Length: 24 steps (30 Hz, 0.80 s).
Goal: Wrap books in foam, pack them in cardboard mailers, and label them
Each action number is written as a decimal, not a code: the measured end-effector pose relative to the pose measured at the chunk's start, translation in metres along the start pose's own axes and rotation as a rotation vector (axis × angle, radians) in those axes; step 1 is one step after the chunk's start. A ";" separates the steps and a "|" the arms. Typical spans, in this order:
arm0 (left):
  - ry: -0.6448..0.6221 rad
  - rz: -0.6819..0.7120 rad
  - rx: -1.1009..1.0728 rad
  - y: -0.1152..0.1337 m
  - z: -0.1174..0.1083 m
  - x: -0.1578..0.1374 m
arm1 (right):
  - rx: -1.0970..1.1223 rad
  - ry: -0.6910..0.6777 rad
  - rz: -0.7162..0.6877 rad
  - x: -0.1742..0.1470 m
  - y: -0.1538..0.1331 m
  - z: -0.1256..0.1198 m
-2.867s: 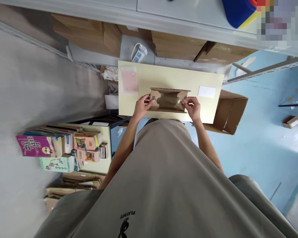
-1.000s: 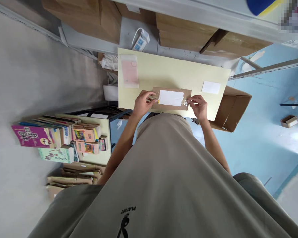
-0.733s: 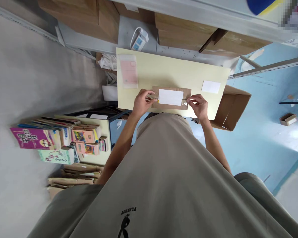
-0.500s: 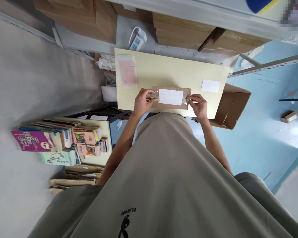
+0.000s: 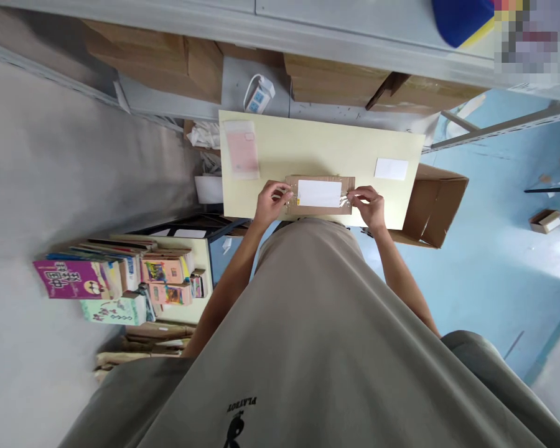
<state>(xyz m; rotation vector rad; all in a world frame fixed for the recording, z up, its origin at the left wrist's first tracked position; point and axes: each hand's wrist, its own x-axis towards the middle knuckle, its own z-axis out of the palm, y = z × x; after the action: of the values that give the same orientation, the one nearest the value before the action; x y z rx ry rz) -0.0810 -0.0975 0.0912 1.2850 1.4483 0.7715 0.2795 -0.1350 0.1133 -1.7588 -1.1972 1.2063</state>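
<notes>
On the pale yellow board (image 5: pixel 317 140) near my body lies a flat piece of brown cardboard (image 5: pixel 324 211). A white rectangular card (image 5: pixel 320 193) with a small yellow mark at one corner rests on it. Crinkled, shiny clear plastic film (image 5: pixel 345 198) shows at both ends of the card. My left hand (image 5: pixel 271 202) pinches the film at the left end, thumb and forefinger close together. At the right end, my right hand (image 5: pixel 369 205) grips the film between thumb and fingertips. Whether the film is a sleeve or tape I cannot tell.
A pink sheet in plastic (image 5: pixel 241 149) and another white card (image 5: pixel 391 168) lie on the board. Behind it stand a power strip (image 5: pixel 260 98) and large cardboard boxes (image 5: pixel 336 81). An open box (image 5: pixel 436 205) is at right, stacked books (image 5: pixel 77 279) at left.
The view has tilted, so the board and cardboard appear slightly lower. Both hands keep their places at the ends of the card, with only slight finger movement.
</notes>
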 end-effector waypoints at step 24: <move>0.082 0.633 0.317 0.209 -0.013 0.095 | -0.583 0.322 -0.687 0.098 -0.196 -0.037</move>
<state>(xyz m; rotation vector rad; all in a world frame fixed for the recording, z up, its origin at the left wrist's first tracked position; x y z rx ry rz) -0.0204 0.0436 0.2621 2.0245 1.2612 1.0365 0.2692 0.0230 0.2689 -1.6041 -1.8479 0.1702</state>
